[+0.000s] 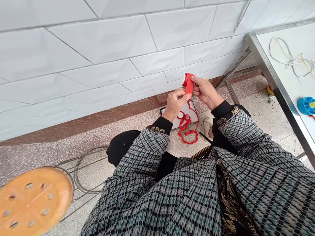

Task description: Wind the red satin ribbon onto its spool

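Note:
In front of the tiled wall, both hands hold a roll of red ribbon (187,78) with a pale core end showing on its left. My left hand (175,104) pinches the flat red strip below the roll between thumb and fingers. My right hand (207,92) grips the roll's right side, its thumb pressed on the red face. Most of the right fingers are hidden behind it. A loose red ribbon (187,120) hangs below the hands and curls down to the floor. A red ring with a white centre (180,115) lies beside the curls on a flat white panel (176,124).
An orange round stool (29,200) with holes and metal legs stands at lower left. On the right is a metal-framed table (273,70) holding tangled white cords (291,60) and a blue plastic object (305,105). A white shoe (208,127) rests on the speckled floor.

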`<state>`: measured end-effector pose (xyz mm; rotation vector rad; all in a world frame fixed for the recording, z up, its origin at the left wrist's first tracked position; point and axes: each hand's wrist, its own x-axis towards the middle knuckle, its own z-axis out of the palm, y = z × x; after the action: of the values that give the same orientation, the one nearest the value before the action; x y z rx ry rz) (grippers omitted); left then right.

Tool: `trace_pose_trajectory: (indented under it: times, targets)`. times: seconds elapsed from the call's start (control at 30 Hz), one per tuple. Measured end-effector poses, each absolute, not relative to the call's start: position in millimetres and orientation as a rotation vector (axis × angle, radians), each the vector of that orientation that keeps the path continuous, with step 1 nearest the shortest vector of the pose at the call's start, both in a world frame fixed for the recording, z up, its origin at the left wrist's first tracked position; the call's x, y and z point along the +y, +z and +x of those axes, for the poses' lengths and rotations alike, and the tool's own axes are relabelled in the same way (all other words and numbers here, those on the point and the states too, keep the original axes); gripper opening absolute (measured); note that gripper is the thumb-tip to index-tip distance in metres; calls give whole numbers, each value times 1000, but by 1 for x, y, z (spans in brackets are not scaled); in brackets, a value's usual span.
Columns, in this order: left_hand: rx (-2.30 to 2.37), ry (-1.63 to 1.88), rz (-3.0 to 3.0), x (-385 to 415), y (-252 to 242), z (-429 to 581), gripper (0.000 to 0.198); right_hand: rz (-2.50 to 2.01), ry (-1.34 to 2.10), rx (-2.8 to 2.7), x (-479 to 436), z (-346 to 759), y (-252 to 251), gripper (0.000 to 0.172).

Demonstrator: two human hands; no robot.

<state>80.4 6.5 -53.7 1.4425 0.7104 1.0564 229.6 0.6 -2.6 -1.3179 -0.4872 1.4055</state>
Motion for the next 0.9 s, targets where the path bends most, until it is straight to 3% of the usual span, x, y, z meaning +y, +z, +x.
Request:
trace_pose_trajectory:
  times: [0.37,0.53,0.9]
  targets:
    - [643,997,1377,-8,-52,71,57,-1375,1467,-424,-2,244,6,25]
    - [736,929,1093,-19,-66,81,30,-1345,1491,-383,-2,247,9,25]
    - [886,751,1395,-12,-68,71,29,-1320,1624,-343,-7,247,17,23]
